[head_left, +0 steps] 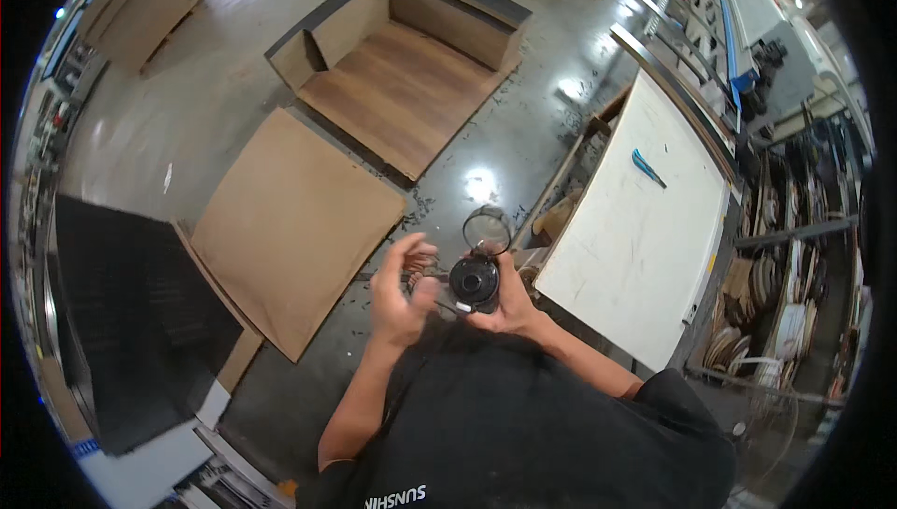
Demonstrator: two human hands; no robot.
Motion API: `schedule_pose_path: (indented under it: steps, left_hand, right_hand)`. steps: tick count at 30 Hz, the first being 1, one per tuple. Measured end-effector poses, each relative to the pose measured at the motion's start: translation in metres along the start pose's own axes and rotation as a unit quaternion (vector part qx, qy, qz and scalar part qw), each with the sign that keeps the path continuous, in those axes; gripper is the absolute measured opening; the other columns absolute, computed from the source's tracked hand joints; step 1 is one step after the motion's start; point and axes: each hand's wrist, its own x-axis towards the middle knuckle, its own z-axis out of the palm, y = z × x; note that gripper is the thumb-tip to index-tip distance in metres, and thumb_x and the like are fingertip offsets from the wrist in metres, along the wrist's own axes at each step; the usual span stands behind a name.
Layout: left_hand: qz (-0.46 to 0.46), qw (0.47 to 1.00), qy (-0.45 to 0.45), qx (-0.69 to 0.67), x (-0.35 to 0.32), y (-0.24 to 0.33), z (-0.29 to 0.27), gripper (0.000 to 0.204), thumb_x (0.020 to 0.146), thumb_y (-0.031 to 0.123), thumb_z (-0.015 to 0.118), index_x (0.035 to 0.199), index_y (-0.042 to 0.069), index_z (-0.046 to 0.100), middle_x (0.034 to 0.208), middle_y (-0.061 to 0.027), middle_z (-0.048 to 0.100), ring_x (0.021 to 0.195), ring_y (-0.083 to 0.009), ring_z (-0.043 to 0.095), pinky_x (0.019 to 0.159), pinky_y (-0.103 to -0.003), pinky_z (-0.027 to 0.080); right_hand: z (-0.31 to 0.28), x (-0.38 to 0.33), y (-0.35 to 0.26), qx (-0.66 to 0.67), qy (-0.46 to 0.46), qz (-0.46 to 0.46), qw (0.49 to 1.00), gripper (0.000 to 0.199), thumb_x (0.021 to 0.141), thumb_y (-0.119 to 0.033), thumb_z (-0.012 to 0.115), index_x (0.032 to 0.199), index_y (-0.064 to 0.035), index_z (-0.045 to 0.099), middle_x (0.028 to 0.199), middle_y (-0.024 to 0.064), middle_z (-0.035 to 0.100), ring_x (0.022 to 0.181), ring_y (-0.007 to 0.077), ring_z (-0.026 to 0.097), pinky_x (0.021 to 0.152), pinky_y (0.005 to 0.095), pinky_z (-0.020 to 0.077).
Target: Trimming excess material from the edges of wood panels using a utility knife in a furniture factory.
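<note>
Right hand (505,302) grips a black flip-lid bottle (476,277); left hand (402,292), seemingly half-curled, just beside it.

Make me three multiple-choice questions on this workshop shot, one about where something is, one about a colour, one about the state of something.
1. Where does the blue tool lie?
A. on the white table
B. on the floor
C. in the wooden cabinet

2. What colour is the round container in the right hand?
A. red
B. black
C. yellow

3. How is the container's lid?
A. shut tight
B. flipped open, standing above the body
C. lying on the floor

Answers:
1 A, the tool rests on the white table at the person's right.
2 B, its body is black.
3 B, the round lid stands up behind the opening, while the left hand is beside it.
</note>
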Motion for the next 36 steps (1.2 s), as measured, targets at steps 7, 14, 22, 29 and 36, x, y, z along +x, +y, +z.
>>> schedule_pose_path:
  steps: [7,14,22,29,36]
  left_hand:
    - [0.111,0.962,-0.137,0.208,0.071,-0.048,0.010,0.076,0.081,0.013,0.079,0.149,-0.002,0.047,0.139,-0.0203,0.064,0.124,-0.0425,0.063,0.105,-0.049,0.051]
    - [0.054,0.982,-0.157,0.087,0.193,-0.053,0.080,0.049,0.081,0.018,0.081,0.126,0.001,0.067,0.122,-0.0166,0.073,0.114,-0.0411,0.069,0.101,-0.049,0.053]
    - [0.267,0.941,-0.182,0.102,0.326,0.007,0.152,0.071,0.058,0.031,0.100,0.117,0.003,0.072,0.112,-0.0137,0.074,0.104,-0.0338,0.073,0.096,-0.045,0.056]
    - [0.544,0.802,-0.233,0.079,0.418,0.119,0.221,0.031,0.087,0.007,0.074,0.117,0.002,0.068,0.104,-0.0131,0.078,0.095,-0.0275,0.076,0.101,-0.048,0.056]
    - [0.617,0.733,-0.285,-0.009,0.481,0.181,0.283,0.029,0.090,0.018,0.078,0.112,0.004,0.067,0.097,-0.0109,0.079,0.086,-0.0226,0.077,0.102,-0.046,0.056]
  right_hand:
    - [0.010,0.076,0.017,-0.016,0.185,0.017,0.982,0.116,0.072,-0.031,0.098,0.157,0.0006,0.025,0.136,0.0214,0.060,0.126,0.0340,0.064,0.109,0.0430,0.0490]
    - [-0.036,0.149,0.037,-0.002,0.270,0.000,0.963,0.126,0.075,-0.026,0.099,0.162,-0.0058,0.010,0.153,0.0187,0.040,0.137,0.0294,0.052,0.116,0.0432,0.0426]
    - [-0.155,0.137,0.079,-0.115,0.435,0.077,0.890,0.102,0.087,-0.068,0.078,0.154,0.0005,0.042,0.151,0.0245,0.047,0.140,0.0418,0.048,0.120,0.0507,0.0384]
    - [-0.229,0.035,0.153,-0.171,0.614,0.264,0.724,0.055,0.097,-0.018,0.076,0.145,-0.0026,0.055,0.149,0.0158,0.046,0.128,0.0279,0.056,0.107,0.0415,0.0507]
    - [-0.223,-0.018,0.156,-0.123,0.733,0.300,0.597,0.042,0.101,-0.011,0.069,0.140,-0.0014,0.057,0.147,0.0127,0.046,0.121,0.0247,0.058,0.103,0.0390,0.0530]
